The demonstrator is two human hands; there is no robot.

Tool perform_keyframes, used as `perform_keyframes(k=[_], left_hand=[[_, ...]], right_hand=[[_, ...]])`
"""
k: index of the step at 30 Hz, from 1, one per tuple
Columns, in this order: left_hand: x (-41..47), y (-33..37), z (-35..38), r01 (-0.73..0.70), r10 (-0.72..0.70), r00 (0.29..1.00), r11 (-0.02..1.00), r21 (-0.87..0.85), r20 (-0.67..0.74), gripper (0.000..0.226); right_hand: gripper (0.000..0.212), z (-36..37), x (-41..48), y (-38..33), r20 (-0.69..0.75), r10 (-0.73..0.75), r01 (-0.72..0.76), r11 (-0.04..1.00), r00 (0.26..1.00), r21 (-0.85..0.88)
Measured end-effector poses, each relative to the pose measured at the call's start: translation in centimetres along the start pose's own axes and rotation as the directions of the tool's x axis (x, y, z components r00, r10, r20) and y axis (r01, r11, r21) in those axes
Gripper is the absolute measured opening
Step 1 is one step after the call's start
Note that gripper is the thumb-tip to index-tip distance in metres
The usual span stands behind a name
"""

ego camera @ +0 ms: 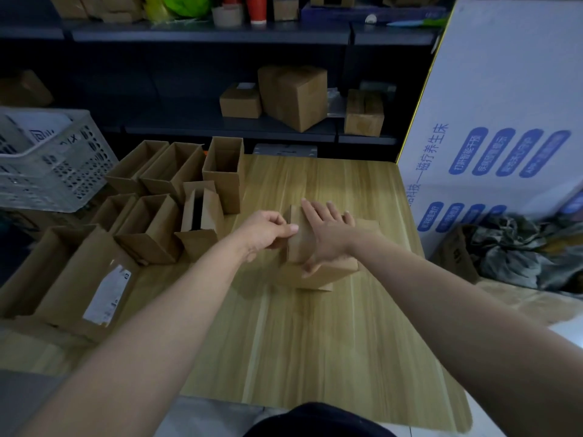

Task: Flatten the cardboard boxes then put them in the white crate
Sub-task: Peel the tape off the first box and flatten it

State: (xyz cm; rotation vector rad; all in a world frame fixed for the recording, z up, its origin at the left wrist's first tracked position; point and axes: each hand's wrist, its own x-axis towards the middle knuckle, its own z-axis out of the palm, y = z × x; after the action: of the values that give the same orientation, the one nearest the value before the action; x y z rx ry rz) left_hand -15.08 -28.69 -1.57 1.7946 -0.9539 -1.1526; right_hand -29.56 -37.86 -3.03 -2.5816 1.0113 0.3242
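Left hand pinches the edge of the cardboard box, right hand pressing open-palmed on top.

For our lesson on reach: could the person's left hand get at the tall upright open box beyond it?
Probably yes: the tall open box stands beyond the left hand with nothing between, though that hand is pinching the box being flattened and must release it first.
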Motion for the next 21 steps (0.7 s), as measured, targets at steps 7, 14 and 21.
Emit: perform_keyframes(k=[7,14,21], left_hand=[[0.2,1.5,-0.3,-0.072,0.075,0.997,0.967,-0.246,0.004,0.026],[1.1,0.6,0.7,0.012,-0.053,0.995,0.905,-0.425,-0.086,0.021],[2.2,-1.7,-4.0,0.036,-0.164,0.941,0.918,-0.395,-0.297,0.004]], right_hand=[[0.141,0.1,-0.6,0.2,-0.267,-0.026,0.072,0.984,0.963,0.164],[0.141,2.1,-1.4,3.6,-0.227,0.101,0.040,0.840,0.969,0.542],[0.141,4.6,-3.8,9.8,-0.016,0.247,-0.192,0.790,0.969,0.583]])
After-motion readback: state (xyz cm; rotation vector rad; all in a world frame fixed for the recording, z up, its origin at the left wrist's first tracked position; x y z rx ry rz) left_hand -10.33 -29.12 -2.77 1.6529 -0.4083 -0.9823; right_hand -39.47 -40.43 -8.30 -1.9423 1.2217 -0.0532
